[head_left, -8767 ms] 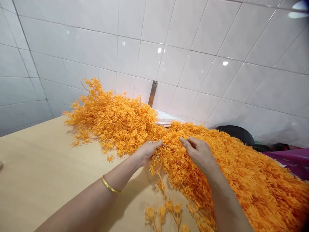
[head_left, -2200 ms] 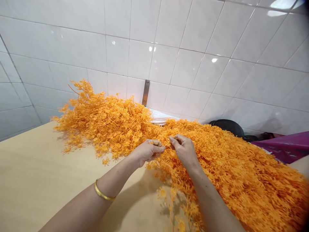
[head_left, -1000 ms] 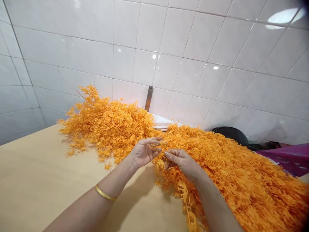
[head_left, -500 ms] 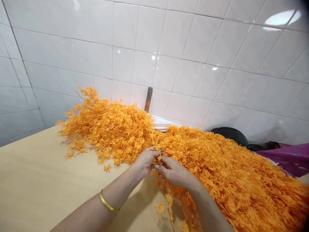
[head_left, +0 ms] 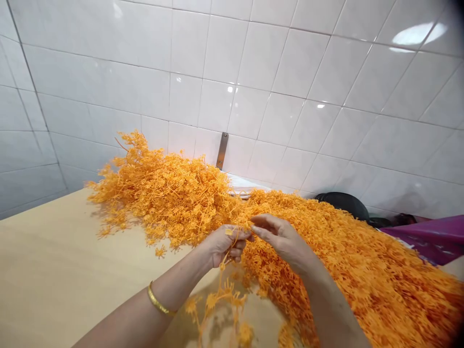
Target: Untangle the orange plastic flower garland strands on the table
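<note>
Two bare hands meet at the left edge of the larger orange heap (head_left: 355, 270), where the left hand (head_left: 222, 245) pinches an orange sprig (head_left: 211, 301) that dangles over the table (head_left: 54, 270), just left of the heap's near flank. Moments earlier the hands are clasped together around the strand; now the right hand (head_left: 288, 241) stands a little apart in front of the heap, and the sprig hangs lower and freer. The shift appears to leave the left grip bearing the piece while the right works at its upper end. The right thumb and forefinger are narrowly parted near the left fingertips; whether they hold a strand cannot be told. A smaller orange heap (head_left: 177, 193) lies beyond the hands, adjoining the larger heap's far left end.
</note>
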A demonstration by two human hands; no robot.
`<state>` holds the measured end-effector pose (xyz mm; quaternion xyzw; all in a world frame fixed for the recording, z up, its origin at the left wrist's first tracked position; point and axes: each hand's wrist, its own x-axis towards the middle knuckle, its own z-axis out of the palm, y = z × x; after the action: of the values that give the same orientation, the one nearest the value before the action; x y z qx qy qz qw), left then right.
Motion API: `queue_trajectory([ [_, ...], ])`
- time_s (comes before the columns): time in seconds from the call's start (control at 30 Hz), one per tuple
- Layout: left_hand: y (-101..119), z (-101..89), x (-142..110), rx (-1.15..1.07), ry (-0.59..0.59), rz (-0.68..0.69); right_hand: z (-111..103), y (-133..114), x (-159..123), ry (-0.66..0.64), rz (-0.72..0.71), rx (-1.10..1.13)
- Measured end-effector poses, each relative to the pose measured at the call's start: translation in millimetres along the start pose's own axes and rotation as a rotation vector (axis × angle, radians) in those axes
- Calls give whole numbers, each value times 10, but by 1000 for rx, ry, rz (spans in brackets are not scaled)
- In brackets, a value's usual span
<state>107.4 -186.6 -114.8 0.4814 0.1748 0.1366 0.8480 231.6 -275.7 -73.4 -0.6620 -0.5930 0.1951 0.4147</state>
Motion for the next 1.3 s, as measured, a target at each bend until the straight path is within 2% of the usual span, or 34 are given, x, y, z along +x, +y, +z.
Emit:
queue_trajectory([
  [0.07, -19, 9, 5, 7, 4, -19, 119, 53, 47, -63, -35, 133],
  [0.2, -41, 8, 22, 16, 27, -14, 221, 96, 81, -25, -54, 267],
  [0.37, -9, -19, 25, -57, 2, -71, 59, 104, 75, -9, -8, 439],
  [0.5, -5, -49, 3, -100, -50, -108, -108, 144, 72, -137, 35, 442],
  [0.6, -22, -61, -30, -118, -76, -61, -183, 203, 69, -179, 69, 464],
  [0.67, -36, -63, -48, -66, -156, -30, -204, 243, 64, -204, 89, 474],
  [0.77, -57, -72, -45, 45, -283, -54, -213, 279, 51, -231, 121, 481],
  [0.93, -78, -140, 27, -8, -190, -37, -215, 271, 42, -273, 126, 572],
  [1.03, -85, -160, 54, -14, -177, -28, -161, 280, 86, -183, 135, 660],
  [1.13, -83, -137, 55, -19, -142, -9, -53, 304, 152, 53, 142, 647],
  [1.3, -32, -91, 31, -48, -87, 32, 119, 283, 173, 372, 39, 372],
])
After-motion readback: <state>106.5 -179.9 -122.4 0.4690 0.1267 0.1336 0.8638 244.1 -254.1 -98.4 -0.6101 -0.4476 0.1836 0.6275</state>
